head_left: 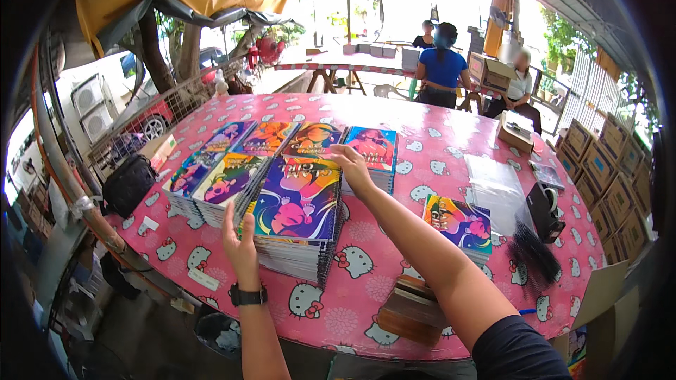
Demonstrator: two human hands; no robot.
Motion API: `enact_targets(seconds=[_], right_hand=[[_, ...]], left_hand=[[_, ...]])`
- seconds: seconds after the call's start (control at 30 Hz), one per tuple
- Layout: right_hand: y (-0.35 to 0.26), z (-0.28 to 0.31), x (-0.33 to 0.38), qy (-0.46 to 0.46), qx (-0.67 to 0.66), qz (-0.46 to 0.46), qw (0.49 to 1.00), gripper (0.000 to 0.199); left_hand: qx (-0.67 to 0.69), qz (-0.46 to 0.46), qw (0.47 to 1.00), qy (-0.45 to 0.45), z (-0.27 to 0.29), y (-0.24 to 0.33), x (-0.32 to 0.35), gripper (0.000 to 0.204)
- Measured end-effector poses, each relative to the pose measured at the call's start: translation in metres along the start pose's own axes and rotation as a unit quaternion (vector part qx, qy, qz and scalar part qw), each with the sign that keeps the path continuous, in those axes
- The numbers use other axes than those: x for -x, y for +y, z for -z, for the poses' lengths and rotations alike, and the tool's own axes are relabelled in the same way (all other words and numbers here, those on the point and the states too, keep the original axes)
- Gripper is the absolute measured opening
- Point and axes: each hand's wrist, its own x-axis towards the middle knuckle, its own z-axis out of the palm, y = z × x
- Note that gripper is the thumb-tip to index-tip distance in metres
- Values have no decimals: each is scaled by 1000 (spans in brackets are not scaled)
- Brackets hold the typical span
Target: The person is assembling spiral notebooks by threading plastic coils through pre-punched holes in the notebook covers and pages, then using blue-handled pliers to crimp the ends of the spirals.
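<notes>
A tall stack of spiral-bound notebooks (296, 204) with colourful illustrated covers stands in front of me, slightly uneven along its sides. My left hand (241, 245), with a dark watch on the wrist, is upright at the stack's near left side, fingers stretched out. Over at the far right corner, my right hand (352, 167) has its fingers extended by the top notebook's edge. Neither hand is wrapped around anything. More notebook piles (229, 179) sit close together to the left and behind, and another pile (373, 149) is just beyond my right hand.
A smaller notebook pile (458, 225) lies right, near wooden blocks (414, 309), black binding coils (534, 257), clear plastic sheets (493, 183) and a black device (546, 212). Cardboard boxes (609, 183) are stacked beyond the pink patterned table (345, 320). Several people (442, 63) are at the back.
</notes>
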Motion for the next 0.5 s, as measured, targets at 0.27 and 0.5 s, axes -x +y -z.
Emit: enact_targets(seconds=[0.27,0.5], right_hand=[[14,-6,15,5,-101,-29,995,21],[-23,0,27,-27,82,0,996,36]], left_hand=[[100,48,990,85,-25,5,0,51],[33,-15,998,42,1,-11,-8,46]])
